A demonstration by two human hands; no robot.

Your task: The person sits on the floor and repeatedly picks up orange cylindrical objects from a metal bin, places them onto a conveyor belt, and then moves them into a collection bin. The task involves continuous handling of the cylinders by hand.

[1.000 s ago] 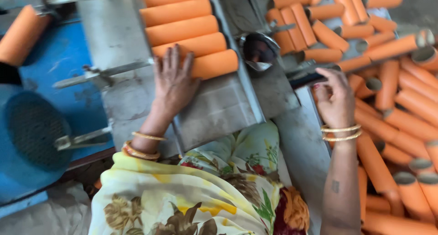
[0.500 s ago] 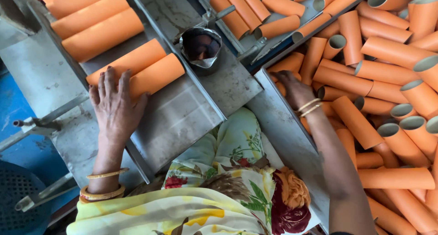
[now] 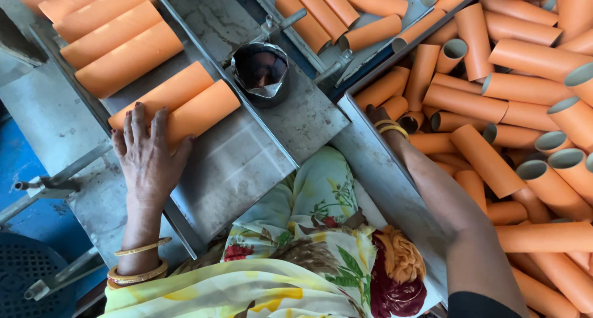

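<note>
Your left hand (image 3: 148, 160) lies flat and open-palmed on two orange cardboard tubes (image 3: 179, 105) to stop them rolling down the grey metal tray (image 3: 241, 169), while right of that tray your right hand (image 3: 378, 115) reaches into the loose tube heap (image 3: 513, 108), its grip hidden.

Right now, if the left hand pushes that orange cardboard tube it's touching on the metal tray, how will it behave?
The orange cardboard tube lies on its side under the left hand, so it would probably roll across the smooth grey metal tray. Tubes in the pile of orange tubes show hollow open ends, so it is likely light. The thin wall may dent if squeezed hard.
</note>
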